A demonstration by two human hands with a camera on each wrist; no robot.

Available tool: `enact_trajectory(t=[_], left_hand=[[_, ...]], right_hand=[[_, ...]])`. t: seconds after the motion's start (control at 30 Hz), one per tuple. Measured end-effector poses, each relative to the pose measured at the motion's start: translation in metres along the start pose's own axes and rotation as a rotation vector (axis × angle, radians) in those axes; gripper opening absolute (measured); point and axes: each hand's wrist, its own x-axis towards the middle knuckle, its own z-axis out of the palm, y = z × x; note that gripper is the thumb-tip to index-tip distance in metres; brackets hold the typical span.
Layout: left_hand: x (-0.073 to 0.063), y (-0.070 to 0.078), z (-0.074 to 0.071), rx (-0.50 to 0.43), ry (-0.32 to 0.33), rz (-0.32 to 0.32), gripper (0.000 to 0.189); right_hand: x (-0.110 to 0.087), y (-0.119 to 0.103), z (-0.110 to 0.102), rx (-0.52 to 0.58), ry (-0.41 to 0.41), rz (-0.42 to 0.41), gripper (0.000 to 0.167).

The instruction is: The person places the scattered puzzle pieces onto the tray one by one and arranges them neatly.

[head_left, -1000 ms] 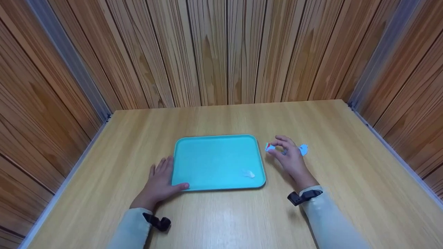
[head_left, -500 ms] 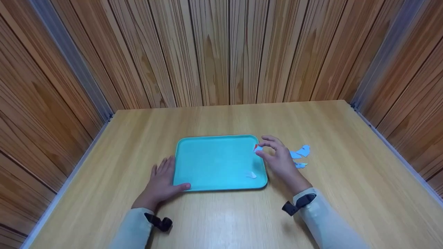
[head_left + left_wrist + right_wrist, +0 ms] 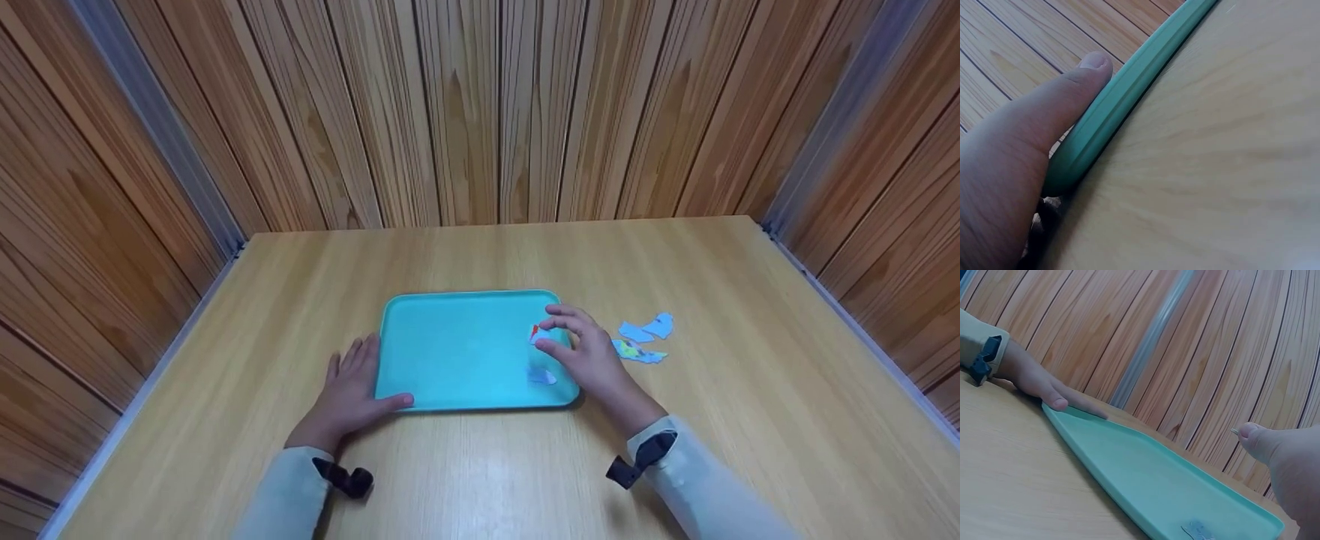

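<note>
My right hand (image 3: 592,361) is over the right part of the turquoise tray (image 3: 457,352). Between thumb and fingers it pinches a small flat white-and-red piece of torn-looking card (image 3: 535,335); only its thin edge (image 3: 1234,431) shows in the right wrist view. A pale bluish piece (image 3: 541,376) lies on the tray below that hand. My left hand (image 3: 355,395) rests at the tray's front left corner, fingers extended along its left side. In the left wrist view the thumb (image 3: 1081,84) lies against the tray rim (image 3: 1123,90).
On the table (image 3: 480,472), right of the tray, lie several irregular flat pieces: light blue ones (image 3: 660,325) and a multicoloured one (image 3: 637,352). Wood-panelled walls (image 3: 465,112) enclose the table at the back and sides.
My right hand has moved left from beside the tray to above it, carrying the pinched piece. The pieces on the right have come into fuller view. My left hand stays in place.
</note>
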Motion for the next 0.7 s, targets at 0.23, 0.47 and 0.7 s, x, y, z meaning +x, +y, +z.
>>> enact_trajectory(t=[0.23, 0.47, 0.7], left_hand=[[0.000, 0.000, 0.000, 0.003, 0.000, -0.002, 0.125], [-0.001, 0.001, -0.001, 0.003, 0.005, 0.003, 0.123], [-0.001, 0.002, -0.001, 0.004, 0.011, 0.008, 0.122]], right_hand=[[-0.005, -0.003, 0.007, -0.033, -0.010, -0.046, 0.020], [-0.008, -0.001, 0.015, 0.007, -0.010, -0.099, 0.019], [-0.010, -0.003, 0.022, 0.019, -0.035, -0.093, 0.017]])
